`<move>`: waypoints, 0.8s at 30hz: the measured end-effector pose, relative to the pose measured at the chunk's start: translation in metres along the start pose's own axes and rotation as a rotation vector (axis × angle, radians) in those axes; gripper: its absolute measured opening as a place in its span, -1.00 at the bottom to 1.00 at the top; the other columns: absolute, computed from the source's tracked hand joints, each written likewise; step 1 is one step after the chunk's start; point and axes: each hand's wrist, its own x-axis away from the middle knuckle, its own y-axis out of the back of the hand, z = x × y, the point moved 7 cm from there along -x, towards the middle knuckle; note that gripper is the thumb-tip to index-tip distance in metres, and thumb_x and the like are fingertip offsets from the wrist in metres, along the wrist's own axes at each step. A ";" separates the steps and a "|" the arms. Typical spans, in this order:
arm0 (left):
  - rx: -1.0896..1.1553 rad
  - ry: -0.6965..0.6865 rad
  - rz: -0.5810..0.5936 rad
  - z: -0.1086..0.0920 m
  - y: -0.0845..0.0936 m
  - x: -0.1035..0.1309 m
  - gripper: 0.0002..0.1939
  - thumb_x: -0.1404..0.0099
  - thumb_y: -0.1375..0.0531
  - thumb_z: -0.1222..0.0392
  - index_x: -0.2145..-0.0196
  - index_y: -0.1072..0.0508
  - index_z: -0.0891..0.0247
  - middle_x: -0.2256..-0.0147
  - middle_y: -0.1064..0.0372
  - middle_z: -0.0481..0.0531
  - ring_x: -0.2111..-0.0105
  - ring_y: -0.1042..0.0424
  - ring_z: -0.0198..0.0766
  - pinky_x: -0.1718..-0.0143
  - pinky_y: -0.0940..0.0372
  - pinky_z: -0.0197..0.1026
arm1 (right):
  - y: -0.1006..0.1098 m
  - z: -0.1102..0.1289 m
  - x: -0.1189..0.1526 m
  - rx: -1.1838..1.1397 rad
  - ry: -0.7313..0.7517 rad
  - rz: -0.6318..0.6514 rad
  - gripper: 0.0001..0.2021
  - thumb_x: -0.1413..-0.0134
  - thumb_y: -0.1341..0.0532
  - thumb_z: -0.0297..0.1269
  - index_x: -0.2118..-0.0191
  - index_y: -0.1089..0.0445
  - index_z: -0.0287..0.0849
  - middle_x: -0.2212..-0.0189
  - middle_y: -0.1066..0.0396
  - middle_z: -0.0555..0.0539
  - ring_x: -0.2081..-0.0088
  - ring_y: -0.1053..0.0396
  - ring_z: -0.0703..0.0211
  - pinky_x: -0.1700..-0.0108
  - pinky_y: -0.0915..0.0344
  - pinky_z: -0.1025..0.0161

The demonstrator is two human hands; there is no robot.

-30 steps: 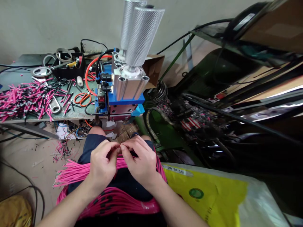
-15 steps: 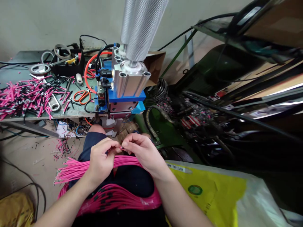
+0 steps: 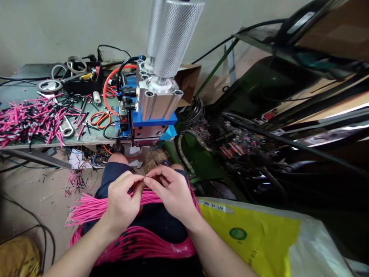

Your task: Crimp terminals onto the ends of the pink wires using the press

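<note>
Above the lap, the fingertips of my left hand (image 3: 125,198) and my right hand (image 3: 173,194) meet in a pinch. Something tiny sits between them, mostly hidden by the fingers. A bundle of pink wires (image 3: 89,209) lies across the thighs, passing beneath both hands, with its cut ends at the left. Nearer the body is a second pink bundle (image 3: 150,244) with black sleeves along its left part. It curves up on the right, beside my right wrist.
A pneumatic press (image 3: 157,104) stands ahead at the bench edge. Pink and black offcuts (image 3: 34,119), orange scissors (image 3: 100,119) and a wrench (image 3: 67,127) lie on the bench. A yellow sack (image 3: 253,234) is at the right, a green machine frame (image 3: 198,157) beyond it.
The fingertips have shifted slightly and my right hand's fingers have curled differently. The pink wire at my right wrist now shows rising along its outer side. The dark-and-pink tip between the fingers is less visible.
</note>
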 end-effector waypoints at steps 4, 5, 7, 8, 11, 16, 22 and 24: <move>-0.242 -0.210 -0.023 -0.013 -0.002 0.007 -0.90 -0.40 -0.21 0.42 0.22 -0.54 0.33 0.44 -0.44 0.01 0.46 -0.36 -0.26 0.40 -0.26 -0.19 | 0.002 -0.002 0.003 0.028 0.018 -0.030 -0.88 -0.09 -0.40 -0.21 0.35 -0.55 -0.15 0.45 -0.54 -0.05 0.40 -0.48 0.15 0.35 -0.43 0.26; -0.301 -0.257 -0.026 -0.016 -0.003 0.008 -0.90 -0.40 -0.21 0.43 0.21 -0.54 0.35 0.45 -0.43 0.02 0.47 -0.34 -0.24 0.40 -0.24 -0.16 | 0.003 -0.002 0.004 0.040 0.018 -0.038 -0.89 -0.09 -0.39 -0.23 0.36 -0.55 -0.15 0.45 -0.54 -0.04 0.41 -0.48 0.15 0.35 -0.42 0.27; -0.361 -0.311 -0.020 -0.018 -0.004 0.008 -0.89 -0.40 -0.21 0.45 0.20 -0.54 0.37 0.47 -0.43 0.03 0.48 -0.32 -0.22 0.40 -0.21 -0.13 | 0.004 -0.003 0.005 0.049 0.006 -0.043 -0.89 -0.09 -0.39 -0.24 0.37 -0.55 -0.15 0.46 -0.53 -0.03 0.41 -0.46 0.16 0.36 -0.39 0.27; -0.353 -0.312 -0.009 -0.016 -0.004 0.007 -0.88 -0.40 -0.20 0.46 0.20 -0.54 0.36 0.46 -0.44 0.03 0.47 -0.33 -0.22 0.39 -0.21 -0.13 | 0.004 -0.004 0.006 0.036 -0.006 -0.038 -0.89 -0.09 -0.39 -0.24 0.37 -0.55 -0.15 0.47 -0.52 -0.03 0.42 -0.45 0.17 0.36 -0.38 0.27; -0.222 -0.275 0.046 -0.009 -0.003 0.002 -0.80 -0.39 -0.16 0.51 0.21 -0.52 0.30 0.39 -0.51 0.02 0.39 -0.43 -0.25 0.31 -0.25 -0.16 | 0.002 -0.009 0.006 -0.113 -0.082 0.042 -0.85 -0.04 -0.44 -0.23 0.42 -0.52 -0.17 0.50 -0.46 0.01 0.44 -0.36 0.23 0.37 -0.30 0.29; 0.138 -0.138 0.222 0.004 -0.009 -0.006 -0.63 -0.24 -0.05 0.62 0.30 -0.54 0.24 0.47 -0.46 -0.08 0.47 -0.44 -0.36 0.41 -0.28 -0.32 | -0.003 -0.010 0.004 -0.352 -0.203 0.266 -0.71 0.05 -0.53 -0.15 0.48 -0.48 -0.20 0.55 -0.38 0.06 0.49 -0.22 0.31 0.40 -0.18 0.30; 0.342 0.182 0.283 0.015 -0.015 -0.006 -0.70 -0.23 -0.08 0.50 0.38 -0.58 0.26 0.54 -0.44 -0.08 0.56 -0.44 -0.37 0.50 -0.32 -0.39 | 0.000 -0.002 -0.002 -0.224 -0.161 0.282 -0.67 0.02 -0.52 -0.08 0.45 -0.48 -0.21 0.53 -0.39 0.05 0.46 -0.27 0.29 0.38 -0.22 0.31; 0.410 0.361 0.234 0.023 -0.016 -0.003 -0.84 -0.30 -0.20 0.34 0.36 -0.59 0.27 0.54 -0.47 -0.07 0.57 -0.47 -0.34 0.48 -0.37 -0.36 | 0.002 -0.001 -0.004 -0.250 -0.138 0.220 -0.67 0.02 -0.52 -0.05 0.43 -0.48 -0.19 0.51 -0.42 0.03 0.45 -0.32 0.27 0.37 -0.27 0.30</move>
